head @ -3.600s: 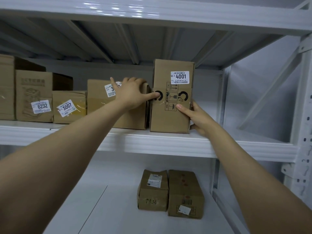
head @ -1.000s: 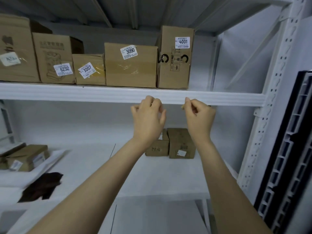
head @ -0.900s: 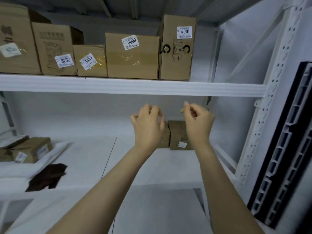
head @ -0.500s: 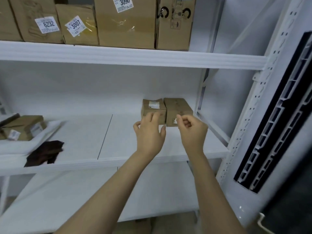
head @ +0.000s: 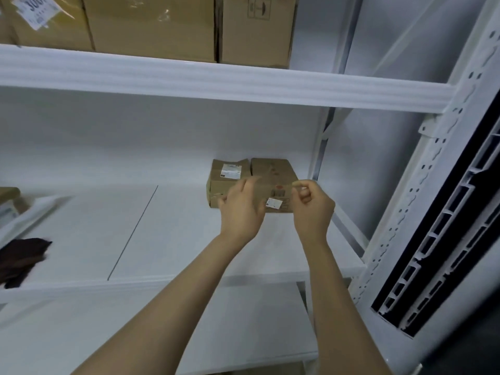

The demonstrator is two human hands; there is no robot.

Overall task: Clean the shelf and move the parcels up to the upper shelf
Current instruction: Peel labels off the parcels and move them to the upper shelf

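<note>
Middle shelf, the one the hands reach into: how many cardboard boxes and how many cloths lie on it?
Brown cardboard boxes: 3
Dark brown crumpled cloth: 1
Total: 4

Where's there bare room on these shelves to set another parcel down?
Upper shelf: free right of the tall box, up to the post; boxes pack its left. Lower shelf: bare from the dark cloth to the two parcels, and in front of them, where both hands hover.
</note>
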